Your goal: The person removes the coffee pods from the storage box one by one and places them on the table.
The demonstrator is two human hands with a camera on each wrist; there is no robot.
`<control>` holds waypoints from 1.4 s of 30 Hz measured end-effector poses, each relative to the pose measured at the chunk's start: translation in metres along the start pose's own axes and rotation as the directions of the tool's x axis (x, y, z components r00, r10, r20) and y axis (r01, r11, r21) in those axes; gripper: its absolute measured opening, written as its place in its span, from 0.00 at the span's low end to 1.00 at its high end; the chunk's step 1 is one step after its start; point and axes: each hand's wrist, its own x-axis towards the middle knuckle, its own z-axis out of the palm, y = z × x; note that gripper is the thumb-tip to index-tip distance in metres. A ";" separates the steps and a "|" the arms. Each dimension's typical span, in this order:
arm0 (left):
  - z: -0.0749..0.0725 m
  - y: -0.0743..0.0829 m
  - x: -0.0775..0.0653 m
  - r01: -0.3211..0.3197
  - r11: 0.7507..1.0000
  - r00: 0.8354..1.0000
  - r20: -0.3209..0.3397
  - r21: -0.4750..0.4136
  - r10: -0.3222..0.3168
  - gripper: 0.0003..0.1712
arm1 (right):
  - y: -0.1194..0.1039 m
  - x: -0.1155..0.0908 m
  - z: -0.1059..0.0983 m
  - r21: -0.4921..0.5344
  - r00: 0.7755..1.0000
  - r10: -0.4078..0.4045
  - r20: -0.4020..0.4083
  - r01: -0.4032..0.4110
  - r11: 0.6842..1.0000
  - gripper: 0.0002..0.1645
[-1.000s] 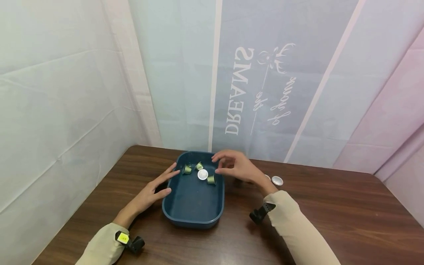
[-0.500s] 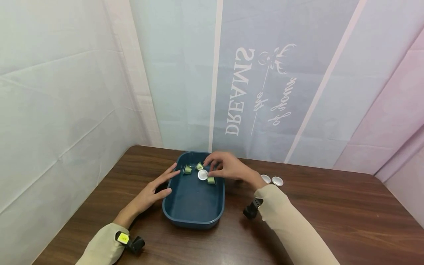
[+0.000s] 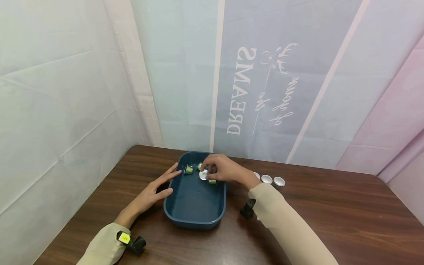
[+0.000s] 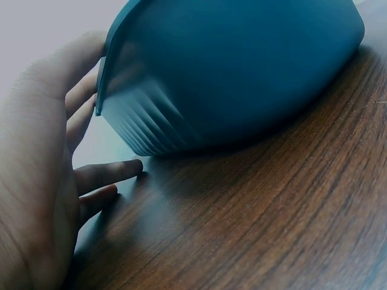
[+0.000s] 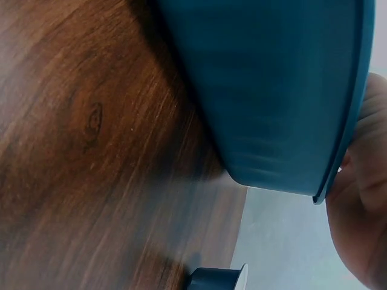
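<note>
My right hand (image 3: 223, 168) reaches over the far right rim of a blue plastic tub (image 3: 195, 206). Its curled thumb and fingers pinch at the rim of a coffee capsule (image 3: 203, 175) whose white lid faces up. Green coffee capsules lie around it: one on its side (image 3: 188, 169) to the left, one (image 3: 199, 166) behind, and one (image 3: 212, 182) partly under the thumb. At the tub's left rim, my left hand (image 3: 149, 193) rests with fingers spread and extended. The right wrist view shows the tub's outer wall (image 5: 260, 90), which hides the right fingertips.
To the right of the tub, a row of upright capsules with white lids (image 3: 266, 179) stands on the brown wooden table (image 3: 331, 213). The right wrist view shows one such capsule (image 5: 214, 278) with a dark body. A printed curtain (image 3: 185, 92) hangs behind the table.
My right hand has moved left and down into the tub, onto the white-lidded capsule. More of the capsule row beside the forearm has come into sight. The left hand stays in place.
</note>
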 end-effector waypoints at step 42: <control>0.000 0.003 0.000 -0.003 0.999 1.000 0.015 0.032 0.002 0.33 | -0.004 0.023 0.007 -0.133 0.974 0.146 0.172 -0.124 0.983 0.17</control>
